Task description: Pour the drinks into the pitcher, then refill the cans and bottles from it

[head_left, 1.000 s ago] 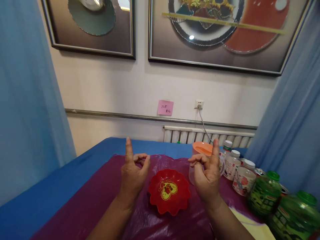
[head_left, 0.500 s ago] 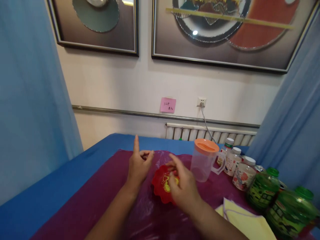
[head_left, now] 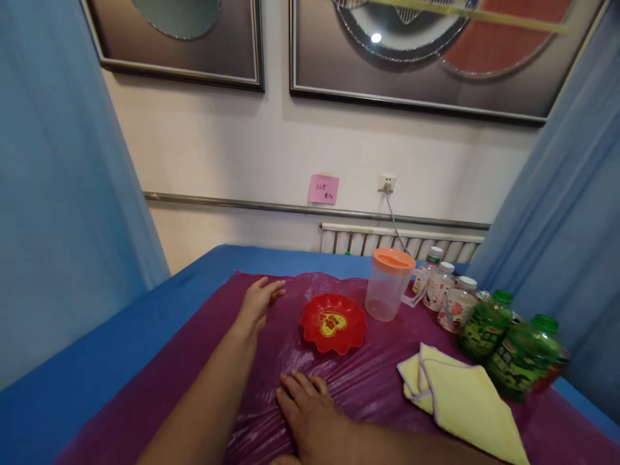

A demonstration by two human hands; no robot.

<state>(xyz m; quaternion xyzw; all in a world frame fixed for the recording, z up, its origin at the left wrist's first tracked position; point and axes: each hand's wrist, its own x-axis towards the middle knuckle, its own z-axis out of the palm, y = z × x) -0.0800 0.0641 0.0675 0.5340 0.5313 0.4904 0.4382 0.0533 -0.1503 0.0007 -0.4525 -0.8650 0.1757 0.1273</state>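
My left hand (head_left: 258,303) is held left of the red scalloped dish (head_left: 356,326), fingers loosely apart and nothing in it. Below the dish, my right hand (head_left: 310,410) lies flat on the purple plastic sheet (head_left: 194,368), which wrinkles around it. That hand is also without any object, its fingers stretched forward. The dish has a yellow heart-like design in its middle, and neither hand touches it. A clear plastic pitcher (head_left: 383,297) with an orange lid stands behind and right of the dish.
Folded yellow cloths (head_left: 465,394) lie at the right. Behind them stand green bottles (head_left: 523,355) and several clear jars with white lids (head_left: 458,307). A blue cover (head_left: 194,271) shows beneath the sheet. Curtains (head_left: 62,194) hang at both sides, with a radiator (head_left: 358,242) at the wall.
My right hand has moved from over the dish down onto the sheet, uncovering the dish. My left hand has lowered slightly, its raised index finger now relaxed. The camera view has tilted downward.
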